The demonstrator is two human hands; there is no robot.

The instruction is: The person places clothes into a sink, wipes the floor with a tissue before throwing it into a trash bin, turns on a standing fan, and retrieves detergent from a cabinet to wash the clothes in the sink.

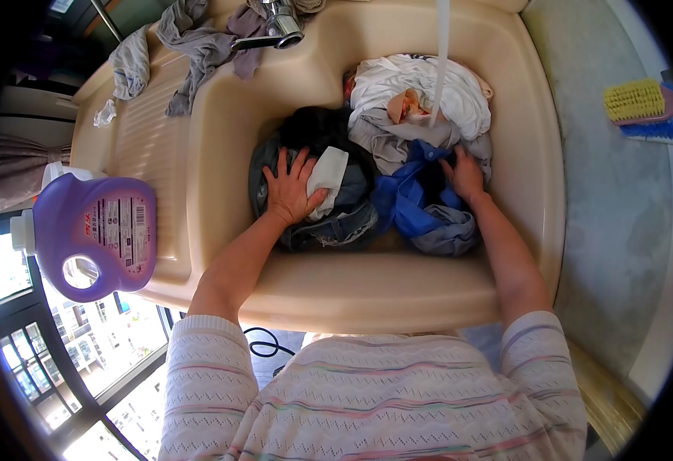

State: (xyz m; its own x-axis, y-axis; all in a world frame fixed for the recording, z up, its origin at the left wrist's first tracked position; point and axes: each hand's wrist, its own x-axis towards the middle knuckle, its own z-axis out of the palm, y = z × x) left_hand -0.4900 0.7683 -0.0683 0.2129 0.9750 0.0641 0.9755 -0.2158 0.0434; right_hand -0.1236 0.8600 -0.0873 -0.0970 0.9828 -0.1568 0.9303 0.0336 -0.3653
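My left hand (291, 187) lies with fingers spread on dark grey-blue clothing (344, 224) at the left of the basin. A white piece of cloth (329, 178) lies against its thumb side, and a black garment (315, 129) is just beyond the fingertips. My right hand (467, 175) is curled at the right edge of a blue garment (408, 197), its fingertips partly sunk in the cloth. Grey fabric (450, 230) is bunched below that hand. Farther back sits a heap of white clothing (428, 86), with a stream of water (441, 61) falling onto it.
The clothes lie in a beige sink (367, 288) with a ribbed washboard side (132, 146). A chrome faucet (279, 27) and grey rags (190, 46) are at the back. A purple detergent jug (98, 230) stands left; a yellow-bristled brush (634, 101) lies right.
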